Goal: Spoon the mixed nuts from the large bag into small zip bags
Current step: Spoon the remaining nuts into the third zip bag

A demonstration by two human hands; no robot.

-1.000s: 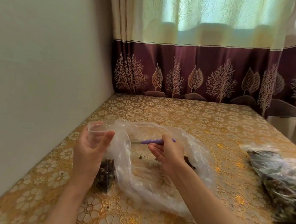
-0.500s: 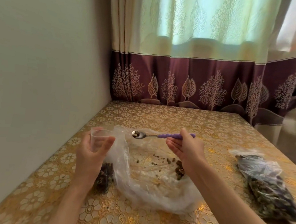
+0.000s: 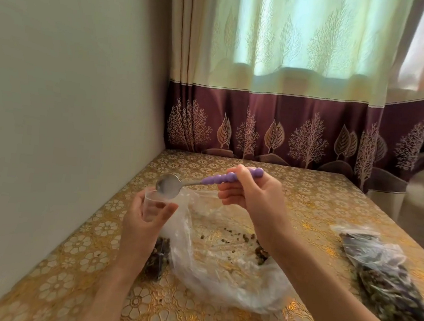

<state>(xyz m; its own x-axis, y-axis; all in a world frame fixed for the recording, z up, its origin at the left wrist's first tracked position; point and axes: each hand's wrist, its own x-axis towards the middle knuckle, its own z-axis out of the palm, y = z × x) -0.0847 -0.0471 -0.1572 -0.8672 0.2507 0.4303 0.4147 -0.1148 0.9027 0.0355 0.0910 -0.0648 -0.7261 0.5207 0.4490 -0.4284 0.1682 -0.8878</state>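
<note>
Right hand (image 3: 251, 195) up over the table (image 3: 306, 195), fingers curled round the purple beaded handle of the spoon (image 3: 205, 181), thumb pressed on top. Tipped the metal bowl of that spoon down and to the left, right at the open mouth of the small zip bag (image 3: 153, 202). Showed the bowl's pale inside to the camera; could not tell whether any nuts remained in it.

Left hand (image 3: 143, 221) wrapped about the small zip bag near its top, thumb on the near side, fingers on the far side, mouth held open and upright. Dark nuts settled at the bottom of it, below the wrist, down near the tablecloth.

Large bag (image 3: 222, 259) sprawled flat and crumpled between the two forearms, clear plastic, nearly spent. Scattered bits of mixed nuts (image 3: 237, 236) inside it, with a darker clump under the right wrist.

Off to the right, well apart from the hands, lay filled bags (image 3: 386, 278) of the same dark mix near the table's edge.

Gold floral cloth across the whole tabletop. Plain wall (image 3: 69, 95) hard along the left side; curtain (image 3: 289, 103) behind, pale green above, maroon band with tree and leaf patterns below.
</note>
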